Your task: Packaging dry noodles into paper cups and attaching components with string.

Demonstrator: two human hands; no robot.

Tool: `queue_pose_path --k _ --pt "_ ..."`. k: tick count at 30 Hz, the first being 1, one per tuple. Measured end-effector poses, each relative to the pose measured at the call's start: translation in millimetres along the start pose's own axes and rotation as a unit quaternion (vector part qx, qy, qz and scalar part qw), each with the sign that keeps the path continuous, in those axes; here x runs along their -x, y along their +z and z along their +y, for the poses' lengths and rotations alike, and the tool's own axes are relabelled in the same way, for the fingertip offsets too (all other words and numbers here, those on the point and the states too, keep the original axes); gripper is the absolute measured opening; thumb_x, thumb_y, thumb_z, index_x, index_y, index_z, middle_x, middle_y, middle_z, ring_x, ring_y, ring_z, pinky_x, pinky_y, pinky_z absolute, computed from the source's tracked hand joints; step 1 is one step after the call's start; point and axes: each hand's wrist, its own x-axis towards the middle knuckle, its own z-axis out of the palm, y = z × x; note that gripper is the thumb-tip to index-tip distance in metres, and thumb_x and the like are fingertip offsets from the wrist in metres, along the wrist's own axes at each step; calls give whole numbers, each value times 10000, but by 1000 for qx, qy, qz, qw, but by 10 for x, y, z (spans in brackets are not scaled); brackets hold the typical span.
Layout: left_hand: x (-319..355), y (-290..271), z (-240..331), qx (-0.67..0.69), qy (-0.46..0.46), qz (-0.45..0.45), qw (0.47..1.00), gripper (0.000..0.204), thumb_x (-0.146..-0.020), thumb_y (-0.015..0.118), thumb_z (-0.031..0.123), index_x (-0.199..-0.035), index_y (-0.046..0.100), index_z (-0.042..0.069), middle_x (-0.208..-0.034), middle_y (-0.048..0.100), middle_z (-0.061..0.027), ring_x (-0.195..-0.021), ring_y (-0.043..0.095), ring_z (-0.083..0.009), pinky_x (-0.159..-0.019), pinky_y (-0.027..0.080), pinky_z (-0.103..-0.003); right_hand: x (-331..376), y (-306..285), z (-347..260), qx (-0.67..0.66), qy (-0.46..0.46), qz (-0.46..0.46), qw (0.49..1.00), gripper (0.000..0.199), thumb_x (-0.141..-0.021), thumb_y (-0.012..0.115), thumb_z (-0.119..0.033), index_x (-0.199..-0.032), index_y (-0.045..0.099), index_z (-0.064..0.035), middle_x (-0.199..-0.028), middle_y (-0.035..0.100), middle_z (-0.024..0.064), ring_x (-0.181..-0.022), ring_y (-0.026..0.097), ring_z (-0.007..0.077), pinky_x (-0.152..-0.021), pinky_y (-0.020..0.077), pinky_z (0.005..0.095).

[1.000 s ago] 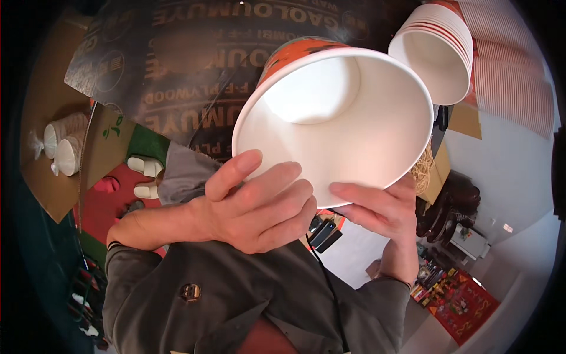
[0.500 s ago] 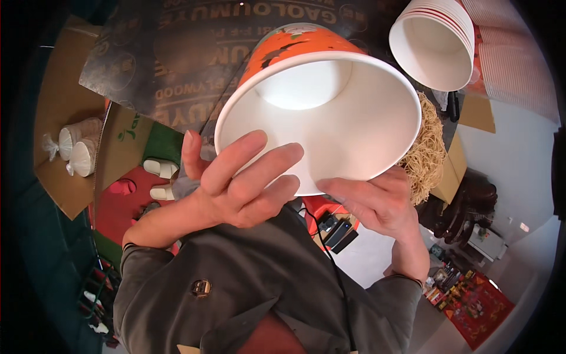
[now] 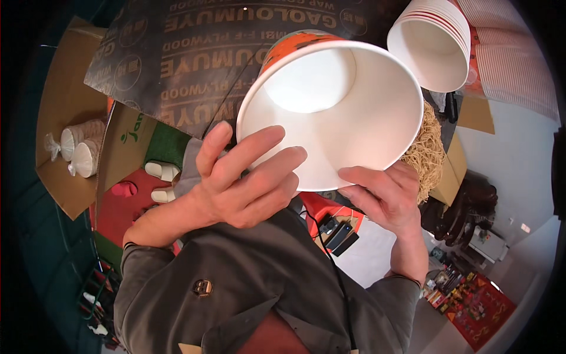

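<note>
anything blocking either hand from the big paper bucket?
Nothing visible. The right hand grips the paper bucket by its lower rim; the left hand overlaps its mouth, nothing between, though contact there is unclear.

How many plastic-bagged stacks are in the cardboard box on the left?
2: the upper stack and, below and right of it, the lower stack. The wall of the cardboard box may hide more.

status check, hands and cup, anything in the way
Right hand pinching the cup by its rim. Left hand open, overlapping its mouth, contact unclear. Mouth faces the camera. Nothing else blocking it; cup stack upper right.
</note>
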Motion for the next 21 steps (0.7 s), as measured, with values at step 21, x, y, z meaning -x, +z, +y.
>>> queue_pose_path --k 21 --pt "-1033 -370 -231 366 -370 -65 851 279 -1089 683 55 -1357 735 -2 -1155 786 -87 -1050 737 -190 -973 558 -342 -649 -102 -183 -258 100 228 933 480 -1064 733 -55 -1526 609 -18 -720 394 -113 -658 387 7 -634 300 209"
